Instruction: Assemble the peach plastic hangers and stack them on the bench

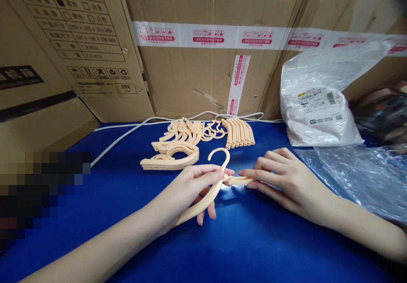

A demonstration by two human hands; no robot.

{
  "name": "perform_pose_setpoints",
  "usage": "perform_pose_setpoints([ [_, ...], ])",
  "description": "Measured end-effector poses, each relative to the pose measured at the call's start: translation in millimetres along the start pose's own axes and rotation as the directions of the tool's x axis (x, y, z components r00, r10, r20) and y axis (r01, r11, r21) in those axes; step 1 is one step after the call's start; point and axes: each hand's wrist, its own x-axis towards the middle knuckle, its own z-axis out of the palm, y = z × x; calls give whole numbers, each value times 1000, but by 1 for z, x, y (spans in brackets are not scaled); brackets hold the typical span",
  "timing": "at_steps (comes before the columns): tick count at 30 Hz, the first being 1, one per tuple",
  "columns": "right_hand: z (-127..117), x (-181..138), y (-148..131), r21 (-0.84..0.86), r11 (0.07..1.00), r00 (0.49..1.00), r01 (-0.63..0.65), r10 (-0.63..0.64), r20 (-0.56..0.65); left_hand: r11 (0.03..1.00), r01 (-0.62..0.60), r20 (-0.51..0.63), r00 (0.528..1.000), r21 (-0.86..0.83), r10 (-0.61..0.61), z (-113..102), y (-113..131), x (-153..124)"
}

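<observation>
A cream plastic folding hanger (203,204) is between my two hands above the blue table (241,249), its hook pointing up. My left hand (193,185) pinches it at the joint below the hook, and one arm of the hanger runs down across my left fingers. The fingers of my right hand (282,181) are closed on the end of the other arm, which sticks out to the right. Just beyond my left hand lies a stack of cream hangers (171,162). Behind it are a pile of cream hanger parts (184,130), loose hooks (213,130) and a row of hanger arms (240,132).
Cardboard boxes (203,75) wall off the back and left. A white cable (124,138) runs along the table's rear. At the right stand a white plastic bag (321,117) with a label and a clear plastic sheet (365,181). A blurred dark object (378,113) sits behind.
</observation>
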Motion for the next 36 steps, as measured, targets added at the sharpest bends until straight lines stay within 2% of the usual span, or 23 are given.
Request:
perform_pose_setpoints([
  [6,-2,0,-4,-116,992,992,57,-70,-109,1000,28,44,999,-6,-28,-1,-2,0],
  [18,3,-1,-3,-254,958,964,134,-186,-192,995,-13,102,994,-95,23,-8,-9,4],
  [25,1,-2,-6,-236,962,962,137,-186,-198,993,-21,90,995,-118,31,-7,-6,5],
  [36,2,-4,-8,-179,975,977,135,-161,-139,995,-3,65,998,-96,9,-6,-6,6],
])
